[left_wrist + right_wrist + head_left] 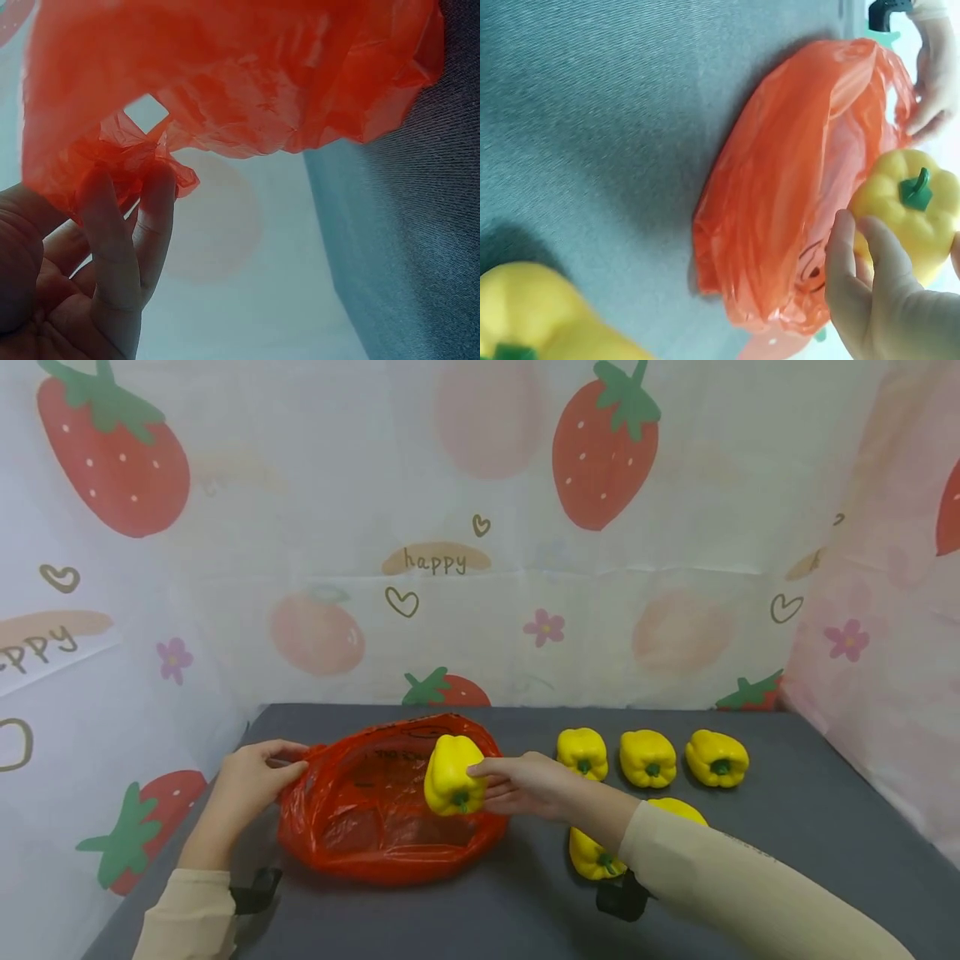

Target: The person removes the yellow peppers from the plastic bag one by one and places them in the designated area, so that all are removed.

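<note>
A red plastic bag lies on the dark tabletop with its mouth spread wide, facing up. My left hand pinches the bag's left edge; in the left wrist view, its fingers meet the crumpled plastic. My right hand grips a yellow bell pepper with a green stem, held above the right part of the bag's opening. From the right wrist, the pepper shows between thumb and fingers, beside the bag's rim.
Three yellow peppers stand in a back row on the right: one pepper, a middle pepper and an end pepper. Nearer, another pepper and one more are partly behind my right forearm. Strawberry-print cloth walls the table.
</note>
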A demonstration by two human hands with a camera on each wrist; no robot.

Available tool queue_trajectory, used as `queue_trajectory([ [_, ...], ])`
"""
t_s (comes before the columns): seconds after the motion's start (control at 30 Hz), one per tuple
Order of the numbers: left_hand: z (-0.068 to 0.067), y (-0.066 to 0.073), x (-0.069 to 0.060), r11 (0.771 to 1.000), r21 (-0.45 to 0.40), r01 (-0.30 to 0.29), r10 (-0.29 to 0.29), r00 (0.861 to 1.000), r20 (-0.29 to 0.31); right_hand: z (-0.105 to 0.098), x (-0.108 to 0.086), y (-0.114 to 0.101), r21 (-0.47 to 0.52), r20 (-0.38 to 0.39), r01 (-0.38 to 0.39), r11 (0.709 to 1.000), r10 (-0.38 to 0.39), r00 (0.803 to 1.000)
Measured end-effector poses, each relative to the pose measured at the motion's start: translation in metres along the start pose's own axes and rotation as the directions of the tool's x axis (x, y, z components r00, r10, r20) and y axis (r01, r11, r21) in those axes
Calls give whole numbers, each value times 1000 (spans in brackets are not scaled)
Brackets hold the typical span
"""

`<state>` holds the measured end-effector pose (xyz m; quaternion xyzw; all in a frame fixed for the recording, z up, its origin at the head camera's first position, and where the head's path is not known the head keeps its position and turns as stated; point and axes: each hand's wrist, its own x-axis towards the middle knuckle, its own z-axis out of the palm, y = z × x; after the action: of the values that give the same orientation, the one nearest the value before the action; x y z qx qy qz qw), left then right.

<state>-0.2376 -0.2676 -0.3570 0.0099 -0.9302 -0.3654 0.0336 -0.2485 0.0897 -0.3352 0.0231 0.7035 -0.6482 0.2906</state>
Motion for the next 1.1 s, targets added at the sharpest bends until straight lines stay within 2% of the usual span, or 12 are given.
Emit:
queue_trajectory([
  [0.33, 2, -2, 0, 1000, -3, 17, -17, 1000, 15, -23, -15, 0, -27, 26, 13, 1000, -12, 1000],
  [0.57, -1, -6, -1, 1000, 23, 15, -15, 1000, 11, -41, -23, -1, -62, 1, 19, 998, -19, 1000],
  [0.67, -2, -5, -1, 999, 33, 14, -14, 1000, 7, -50, -27, -2, -90, -14, 21, 996, -23, 1000],
  [0.87, -1, -2, 2, 999, 52, 2, -3, 1000, 8, -63, -35, -3, -84, -23, 13, 996, -15, 1000],
  [1.1, 0, -3, 2, 1000, 13, 8, -9, 1000, 29, -72, -40, -3, -92, -33, 9, 996, -12, 999],
])
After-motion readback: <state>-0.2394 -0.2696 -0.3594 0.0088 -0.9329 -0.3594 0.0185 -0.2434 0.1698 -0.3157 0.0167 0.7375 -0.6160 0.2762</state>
